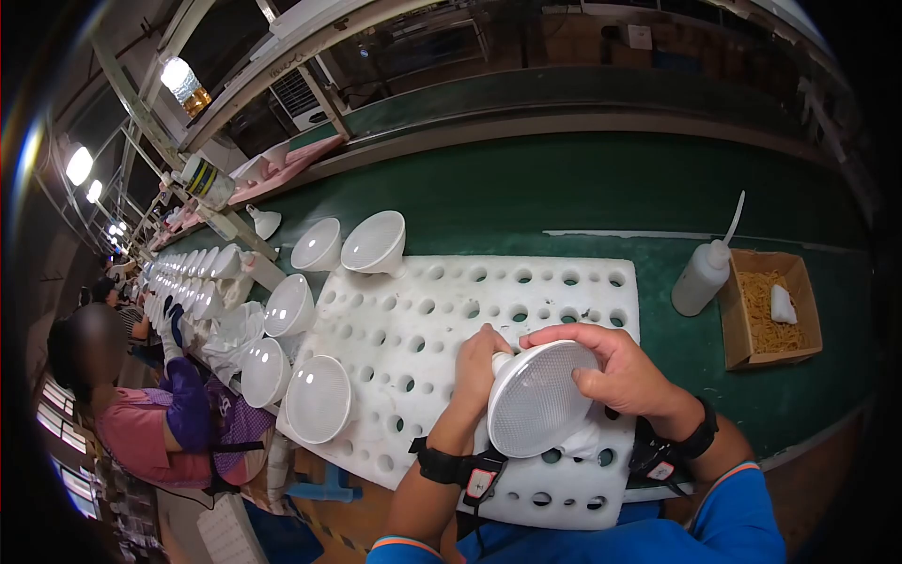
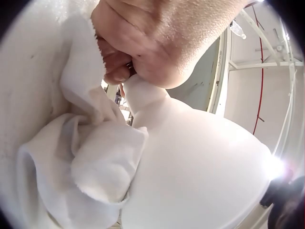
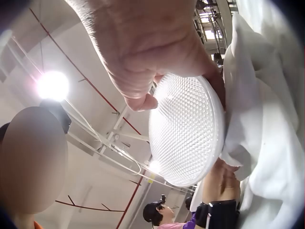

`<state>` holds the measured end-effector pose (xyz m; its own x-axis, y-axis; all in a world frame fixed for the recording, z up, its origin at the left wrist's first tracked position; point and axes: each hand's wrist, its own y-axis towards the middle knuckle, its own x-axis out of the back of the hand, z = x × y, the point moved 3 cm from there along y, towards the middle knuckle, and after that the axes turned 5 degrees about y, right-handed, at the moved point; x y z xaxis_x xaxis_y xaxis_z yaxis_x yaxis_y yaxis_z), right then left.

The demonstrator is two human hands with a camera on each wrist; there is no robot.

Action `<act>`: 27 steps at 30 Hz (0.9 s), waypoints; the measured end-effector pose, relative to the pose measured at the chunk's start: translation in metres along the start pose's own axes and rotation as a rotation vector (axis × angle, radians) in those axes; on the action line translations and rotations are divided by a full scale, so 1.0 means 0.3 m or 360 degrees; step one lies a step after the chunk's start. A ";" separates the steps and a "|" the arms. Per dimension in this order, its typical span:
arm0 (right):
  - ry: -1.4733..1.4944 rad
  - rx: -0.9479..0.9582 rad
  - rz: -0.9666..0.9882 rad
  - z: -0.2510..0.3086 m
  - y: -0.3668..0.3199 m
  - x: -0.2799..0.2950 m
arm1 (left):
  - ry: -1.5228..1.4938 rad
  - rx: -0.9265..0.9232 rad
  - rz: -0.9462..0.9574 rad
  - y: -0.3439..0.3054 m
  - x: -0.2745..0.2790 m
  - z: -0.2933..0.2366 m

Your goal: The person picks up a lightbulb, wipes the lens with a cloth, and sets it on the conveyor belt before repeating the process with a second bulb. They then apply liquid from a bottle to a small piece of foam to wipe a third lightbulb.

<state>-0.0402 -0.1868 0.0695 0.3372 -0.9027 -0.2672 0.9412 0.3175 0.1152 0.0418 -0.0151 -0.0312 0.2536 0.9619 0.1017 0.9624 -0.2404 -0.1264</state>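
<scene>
A white reflector lamp (image 1: 536,399) with a dimpled clear lens (image 3: 186,129) is tilted over the white foam board, lens toward me. My left hand (image 1: 477,371) grips its narrow neck (image 2: 145,93), fingers curled round it. At the rim, my right hand (image 1: 625,371) pinches the lamp, thumb on the lens and fingers behind the housing. A crumpled white cloth (image 2: 105,157) lies beside the housing, partly hidden behind the lamp in the head view.
The foam board (image 1: 442,376) has rows of round holes. Several finished-looking lamps (image 1: 319,399) stand along its left side. To the right are a squeeze bottle (image 1: 702,279) and a cardboard box (image 1: 738,350) of rubber bands. Another person (image 1: 155,423) sits at the left.
</scene>
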 end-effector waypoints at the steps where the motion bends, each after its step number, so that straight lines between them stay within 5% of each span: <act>1: -0.0021 -0.0017 -0.0020 -0.002 -0.003 -0.002 | -0.0006 -0.0006 -0.0010 0.003 0.001 0.006; 27: 0.0016 0.0003 -0.0037 -0.023 -0.004 0.008 | 0.0045 -0.0034 -0.0005 -0.006 0.002 -0.010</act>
<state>-0.0403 -0.1873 0.0621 0.3156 -0.9069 -0.2792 0.9487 0.2961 0.1105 0.0405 -0.0145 -0.0281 0.2528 0.9587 0.1302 0.9651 -0.2402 -0.1047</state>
